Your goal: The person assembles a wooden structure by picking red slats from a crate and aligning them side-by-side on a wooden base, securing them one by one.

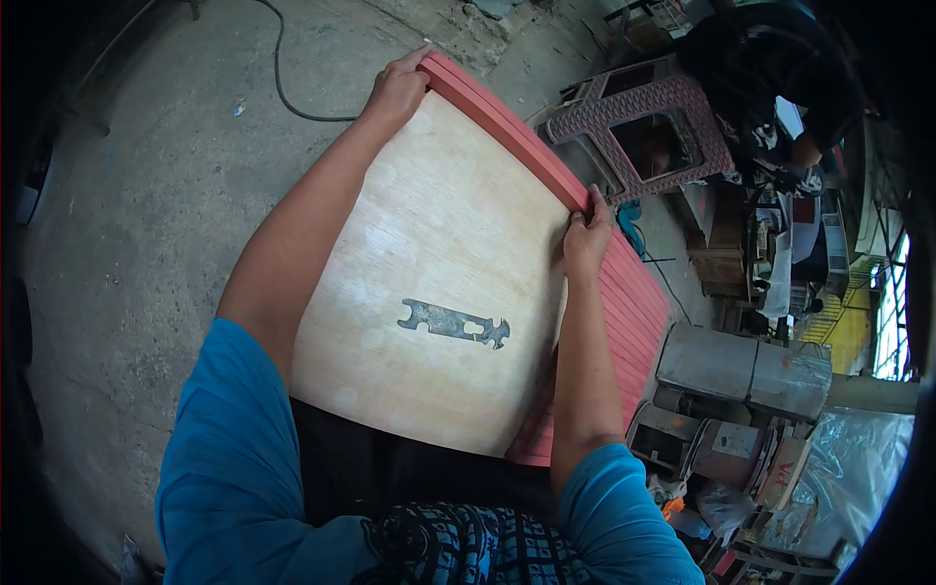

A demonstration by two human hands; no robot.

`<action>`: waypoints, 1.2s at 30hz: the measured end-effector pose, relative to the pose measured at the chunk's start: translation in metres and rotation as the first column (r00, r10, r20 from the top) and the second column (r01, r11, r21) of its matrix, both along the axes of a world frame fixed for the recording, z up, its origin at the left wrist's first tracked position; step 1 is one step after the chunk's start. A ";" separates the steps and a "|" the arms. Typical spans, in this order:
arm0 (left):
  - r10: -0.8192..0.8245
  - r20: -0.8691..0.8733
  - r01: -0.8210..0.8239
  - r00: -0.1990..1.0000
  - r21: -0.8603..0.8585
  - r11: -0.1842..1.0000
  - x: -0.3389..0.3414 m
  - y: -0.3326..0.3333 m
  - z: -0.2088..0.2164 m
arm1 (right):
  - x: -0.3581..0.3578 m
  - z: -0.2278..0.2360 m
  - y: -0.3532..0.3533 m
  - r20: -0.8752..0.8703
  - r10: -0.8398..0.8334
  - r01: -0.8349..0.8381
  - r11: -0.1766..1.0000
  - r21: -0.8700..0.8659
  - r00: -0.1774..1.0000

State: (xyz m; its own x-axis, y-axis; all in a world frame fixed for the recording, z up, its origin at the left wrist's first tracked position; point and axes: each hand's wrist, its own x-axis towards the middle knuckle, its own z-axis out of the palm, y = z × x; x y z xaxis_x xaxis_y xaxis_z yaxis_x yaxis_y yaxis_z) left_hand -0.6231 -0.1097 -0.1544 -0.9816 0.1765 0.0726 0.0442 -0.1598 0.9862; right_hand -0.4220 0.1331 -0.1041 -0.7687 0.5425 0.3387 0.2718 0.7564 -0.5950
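Observation:
A pale plywood board (pixel 439 214) lies before me, its near edge over my dark-clothed lap. Along its far edge runs a red-painted stack of narrow wooden strips (pixel 507 132), slanting from far left to nearer right. My left hand (pixel 395 93) is closed round the far left end of the strips. At their right end, my right hand (pixel 589 244) grips them with the thumb on the near side; some fingertips are hidden. A flat grey metal spanner (pixel 453 323) with notched ends rests on the board, apart from both hands.
A red slatted panel (pixel 624 322) lies right of and below the board. Beyond it stand a patterned cabinet-like frame (pixel 673 132), where another person (pixel 780 97) in dark clothes is, and grey metal drums (pixel 751 366). A dark cable (pixel 283 88) crosses the concrete floor (pixel 175 195).

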 end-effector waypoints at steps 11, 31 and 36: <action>0.000 0.060 -0.005 0.998 0.081 0.997 0.002 -0.007 0.006 | -0.004 0.001 -0.007 -0.015 0.062 -0.062 0.998 0.003 0.998; 0.365 -0.522 -0.446 0.771 -0.034 0.894 0.071 -0.077 0.089 | 0.261 0.385 -0.142 -0.349 0.934 -0.997 0.081 0.009 0.072; 0.151 -0.537 -0.230 0.830 -0.084 0.970 0.146 -0.067 0.154 | 0.361 0.416 -0.174 -0.258 0.923 -0.940 0.323 0.114 0.285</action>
